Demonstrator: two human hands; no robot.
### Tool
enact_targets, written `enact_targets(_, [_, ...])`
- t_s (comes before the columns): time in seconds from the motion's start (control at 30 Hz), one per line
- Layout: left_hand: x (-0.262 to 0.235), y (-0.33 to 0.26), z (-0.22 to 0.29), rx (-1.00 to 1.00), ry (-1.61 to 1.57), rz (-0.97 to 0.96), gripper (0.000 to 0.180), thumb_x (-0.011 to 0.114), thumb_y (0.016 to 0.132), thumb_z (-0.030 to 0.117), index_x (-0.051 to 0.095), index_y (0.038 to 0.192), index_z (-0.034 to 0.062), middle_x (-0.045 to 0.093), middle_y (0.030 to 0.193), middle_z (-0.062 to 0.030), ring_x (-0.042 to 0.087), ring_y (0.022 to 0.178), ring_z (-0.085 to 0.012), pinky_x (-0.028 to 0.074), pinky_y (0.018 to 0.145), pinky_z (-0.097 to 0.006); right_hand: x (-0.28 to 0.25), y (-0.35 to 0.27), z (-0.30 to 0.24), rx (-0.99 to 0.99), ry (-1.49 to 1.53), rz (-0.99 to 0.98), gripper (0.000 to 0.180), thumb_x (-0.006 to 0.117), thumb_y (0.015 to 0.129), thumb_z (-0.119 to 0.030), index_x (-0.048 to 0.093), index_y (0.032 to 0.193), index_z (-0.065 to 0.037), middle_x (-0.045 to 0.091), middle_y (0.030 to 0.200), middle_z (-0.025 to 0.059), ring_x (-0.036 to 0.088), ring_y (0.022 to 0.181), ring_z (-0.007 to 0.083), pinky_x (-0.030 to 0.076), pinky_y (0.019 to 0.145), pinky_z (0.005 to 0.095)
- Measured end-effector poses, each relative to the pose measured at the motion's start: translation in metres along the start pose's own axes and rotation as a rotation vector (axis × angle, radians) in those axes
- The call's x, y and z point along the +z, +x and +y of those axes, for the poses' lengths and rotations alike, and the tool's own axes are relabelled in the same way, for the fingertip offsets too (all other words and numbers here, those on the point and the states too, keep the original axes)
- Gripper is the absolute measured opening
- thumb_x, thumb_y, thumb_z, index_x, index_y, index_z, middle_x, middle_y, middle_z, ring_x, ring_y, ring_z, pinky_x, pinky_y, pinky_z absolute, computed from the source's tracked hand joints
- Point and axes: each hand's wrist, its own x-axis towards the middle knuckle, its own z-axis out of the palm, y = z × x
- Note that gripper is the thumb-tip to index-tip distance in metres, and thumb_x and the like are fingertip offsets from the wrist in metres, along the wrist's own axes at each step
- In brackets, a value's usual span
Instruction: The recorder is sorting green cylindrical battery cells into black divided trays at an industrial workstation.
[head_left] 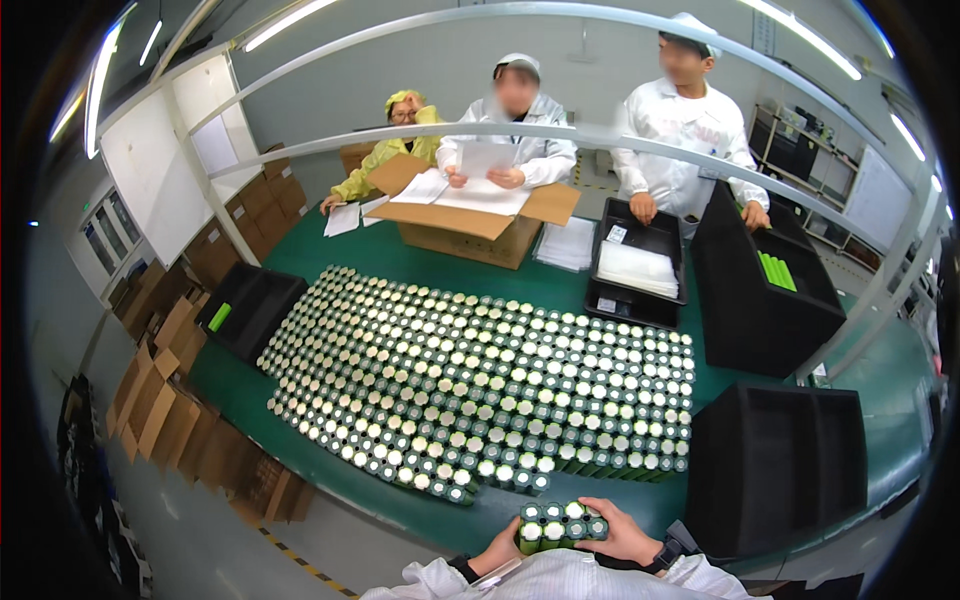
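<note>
Both hands, left (497,550) and right (622,535), clasp a cell bundle (560,524). Cells upright, axes vertical, caps up. Bundle's row runs left-right, near bench (300,420) edge.

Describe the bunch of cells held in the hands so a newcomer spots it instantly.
Start at the green table and its big field of upright cells. Below its near edge, both hands cup a small cluster of cells. Unlike the rest, it is lifted off the table.

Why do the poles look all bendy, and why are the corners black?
In the head view, the fisheye lens curves the straight metal rails and leaves dark corners; ceiling strip lights glare white, and the battery tops on the green table shine. Both hands look sharp, gripping a battery bundle.
</note>
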Motion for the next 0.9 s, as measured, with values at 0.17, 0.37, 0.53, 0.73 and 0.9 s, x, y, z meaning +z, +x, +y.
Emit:
enact_targets(0.17, [0.019,-0.009,-0.001,0.06,-0.338,-0.137,0.08,0.085,0.07,0.017,0.04,0.134,0.0057,0.051,0.131,-0.0081,0.05,0.121,-0.0186,0.043,0.1,-0.036,-0.018,-0.035,-0.037,-0.024,-0.167,0.073,0.083,0.083,0.07,-0.032,0.038,0.136,-0.009,0.052,0.126,0.0145,0.055,0.112,0.0349,0.045,0.093,0.0416])
enact_targets(0.37, [0.047,-0.025,0.079,0.158,-0.017,-0.271,0.082,0.085,0.07,0.015,0.037,0.135,0.005,0.052,0.13,-0.0086,0.051,0.12,-0.0191,0.044,0.1,-0.037,-0.046,-0.083,-0.072,0.005,-0.191,0.207,0.085,0.083,0.07,-0.03,0.035,0.137,-0.006,0.05,0.126,0.0173,0.054,0.111,0.0358,0.045,0.093,0.0408])
enact_targets(0.53, [0.101,-0.024,0.142,0.357,0.052,-0.417,0.061,0.083,0.07,0.013,0.054,0.124,0.0045,0.061,0.118,-0.0069,0.057,0.109,-0.0169,0.047,0.094,-0.034,-0.078,-0.135,-0.078,-0.118,-0.165,0.439,0.085,0.082,0.072,-0.024,0.032,0.138,-0.004,0.05,0.118,0.0204,0.053,0.106,0.0357,0.046,0.09,0.0407])
enact_targets(0.73, [0.179,-0.025,0.177,0.189,-0.028,-0.533,0.066,0.08,0.072,0.003,0.049,0.129,0.0032,0.058,0.124,-0.0094,0.057,0.113,-0.0195,0.048,0.095,-0.036,-0.139,-0.189,-0.084,-0.165,-0.112,0.53,0.079,0.073,0.081,-0.026,0.028,0.142,-0.005,0.048,0.118,0.0214,0.052,0.107,0.0378,0.044,0.093,0.0424])
enact_targets(0.9, [0.272,-0.02,0.234,0.074,-0.073,-0.592,0.064,0.078,0.073,-0.001,0.048,0.13,0.003,0.06,0.12,-0.0102,0.06,0.107,-0.0202,0.052,0.09,-0.036,-0.201,-0.25,-0.066,-0.068,-0.018,0.593,0.074,0.07,0.084,-0.026,0.029,0.142,-0.006,0.047,0.125,0.0209,0.051,0.115,0.0376,0.042,0.099,0.0408])
